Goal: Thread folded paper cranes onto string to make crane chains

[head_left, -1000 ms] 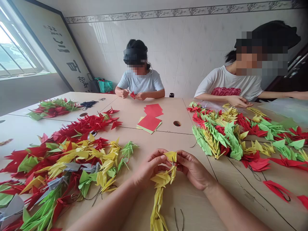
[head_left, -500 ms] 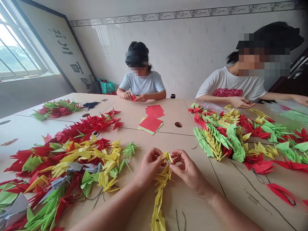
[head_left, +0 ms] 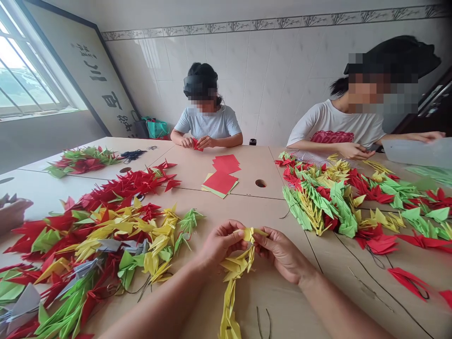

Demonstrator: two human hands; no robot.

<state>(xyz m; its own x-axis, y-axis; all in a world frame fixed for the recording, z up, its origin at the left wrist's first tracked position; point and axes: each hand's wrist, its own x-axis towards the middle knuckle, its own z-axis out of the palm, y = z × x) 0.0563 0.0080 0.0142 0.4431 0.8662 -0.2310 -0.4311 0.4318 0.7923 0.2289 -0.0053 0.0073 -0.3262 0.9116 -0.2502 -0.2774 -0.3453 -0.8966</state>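
A string of yellow paper cranes (head_left: pixel 229 301) runs from the near table edge up to my hands. My left hand (head_left: pixel 228 241) pinches one wing of the topmost yellow crane (head_left: pixel 251 233). The other wing is between the fingertips of my right hand (head_left: pixel 278 249). Both hands are raised a little above the table, with the crane between them. Left of them lies a large heap of strung paper cranes, with yellow ones (head_left: pixel 162 235) nearest and red ones (head_left: pixel 120 188) behind.
Red paper squares (head_left: pixel 221 181) lie mid-table, beside a round hole (head_left: pixel 261 183). More strung cranes (head_left: pixel 328 197) are at the right. Two people sit opposite, one folding red paper (head_left: pixel 197 144), one holding a translucent sheet (head_left: pixel 416 151). Another person's hand (head_left: pixel 14 212) is at the left edge.
My hands have shifted slightly, and the top crane's wings are now spread sideways between them. Another person's hand has appeared at the left edge. The person at the right has lifted a translucent sheet.
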